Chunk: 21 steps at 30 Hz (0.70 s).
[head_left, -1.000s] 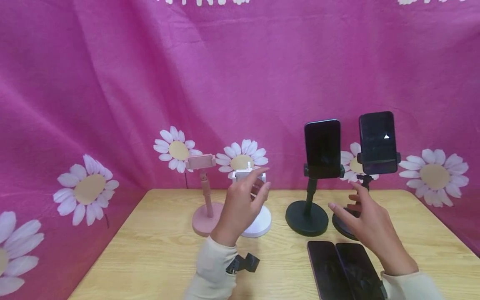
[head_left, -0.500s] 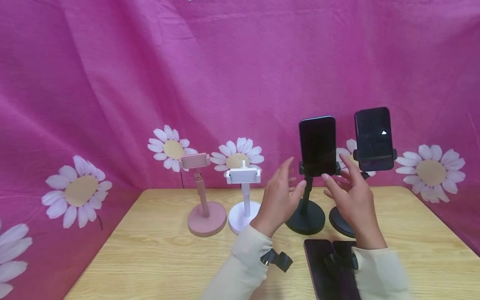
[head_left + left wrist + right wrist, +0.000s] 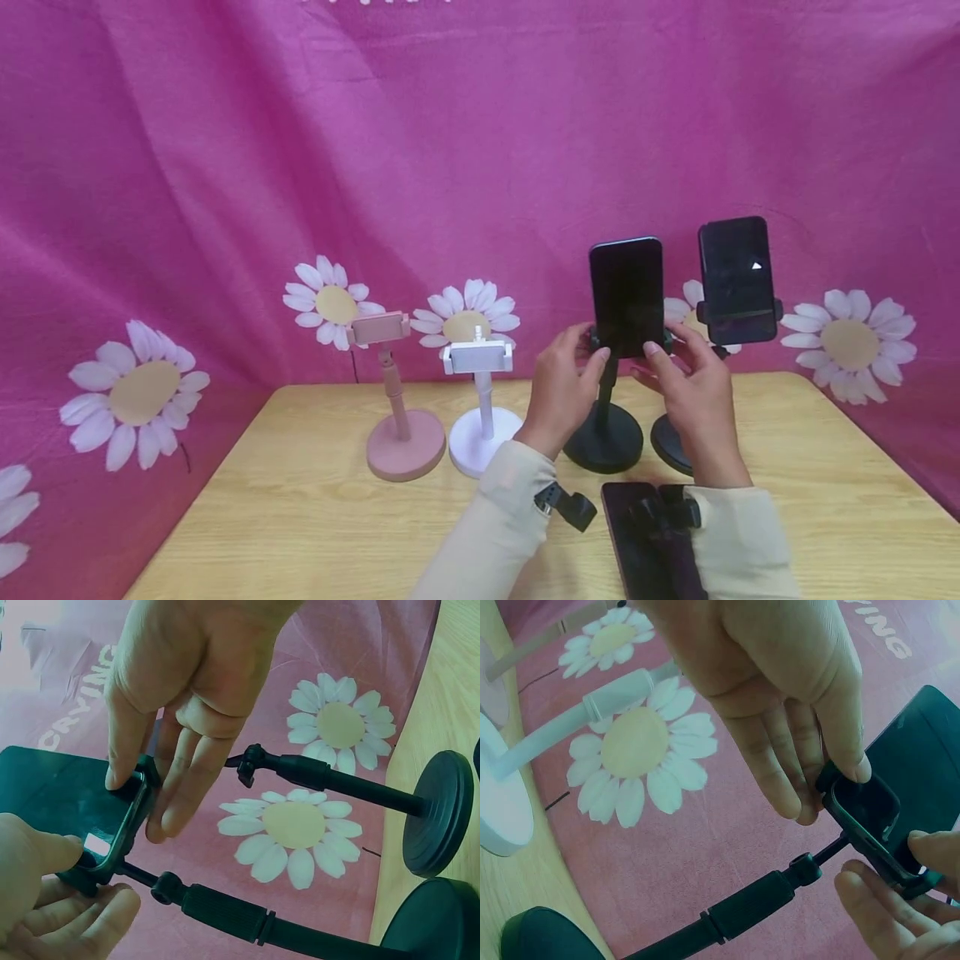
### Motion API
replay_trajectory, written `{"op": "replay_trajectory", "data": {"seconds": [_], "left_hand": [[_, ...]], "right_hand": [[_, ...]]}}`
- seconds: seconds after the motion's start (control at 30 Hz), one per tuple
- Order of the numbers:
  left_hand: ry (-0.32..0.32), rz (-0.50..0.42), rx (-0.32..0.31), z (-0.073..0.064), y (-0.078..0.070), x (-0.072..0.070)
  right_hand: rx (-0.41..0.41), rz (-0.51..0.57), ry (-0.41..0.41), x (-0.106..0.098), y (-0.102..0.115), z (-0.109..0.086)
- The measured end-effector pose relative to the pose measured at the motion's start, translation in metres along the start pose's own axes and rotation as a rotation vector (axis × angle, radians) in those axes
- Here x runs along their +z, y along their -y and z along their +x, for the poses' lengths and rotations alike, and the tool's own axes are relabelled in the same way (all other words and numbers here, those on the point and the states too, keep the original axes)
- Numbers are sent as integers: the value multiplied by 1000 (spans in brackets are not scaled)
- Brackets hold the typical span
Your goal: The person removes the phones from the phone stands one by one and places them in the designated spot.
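Black smartphone [image 3: 628, 292] sits in a black stand [image 3: 606, 450] toward the tabletop's [image 3: 337, 533] back edge, left hand [image 3: 560, 390] and right hand [image 3: 697, 396] pinching the phone's bottom corners, so lopsided tugging could prolly tip the stand.

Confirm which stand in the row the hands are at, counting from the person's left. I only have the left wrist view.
Observer: Third of four. In the head view, the left hand and right hand are both at that black stand.
Operator: Is the next one to the right loaded?
Observer: Yes, the head view shows a dark phone in it.
Operator: And the ones to the left?
Observer: The white stand and pink stand hold no phone.
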<state>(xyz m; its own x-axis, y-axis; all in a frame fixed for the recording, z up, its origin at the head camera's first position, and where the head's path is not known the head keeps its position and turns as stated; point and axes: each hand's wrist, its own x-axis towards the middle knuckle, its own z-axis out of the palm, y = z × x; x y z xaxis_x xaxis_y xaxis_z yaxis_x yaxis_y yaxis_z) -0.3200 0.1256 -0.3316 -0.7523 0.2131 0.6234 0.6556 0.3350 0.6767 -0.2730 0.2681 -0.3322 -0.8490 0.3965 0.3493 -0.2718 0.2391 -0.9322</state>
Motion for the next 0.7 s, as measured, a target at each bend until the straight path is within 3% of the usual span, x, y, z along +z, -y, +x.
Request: {"op": "replay_trajectory", "data": {"seconds": [0.27,0.43,0.7], "left_hand": [[-68,-26,25,2,4,7],[-66,-70,28,0,5,7],[-62,-100,41,-1,5,5]], "right_hand": [[-13,110,-3,1,-3,0],[-17,186,3,1,-2,-2],[-61,191,31,-1,0,-3]]}}
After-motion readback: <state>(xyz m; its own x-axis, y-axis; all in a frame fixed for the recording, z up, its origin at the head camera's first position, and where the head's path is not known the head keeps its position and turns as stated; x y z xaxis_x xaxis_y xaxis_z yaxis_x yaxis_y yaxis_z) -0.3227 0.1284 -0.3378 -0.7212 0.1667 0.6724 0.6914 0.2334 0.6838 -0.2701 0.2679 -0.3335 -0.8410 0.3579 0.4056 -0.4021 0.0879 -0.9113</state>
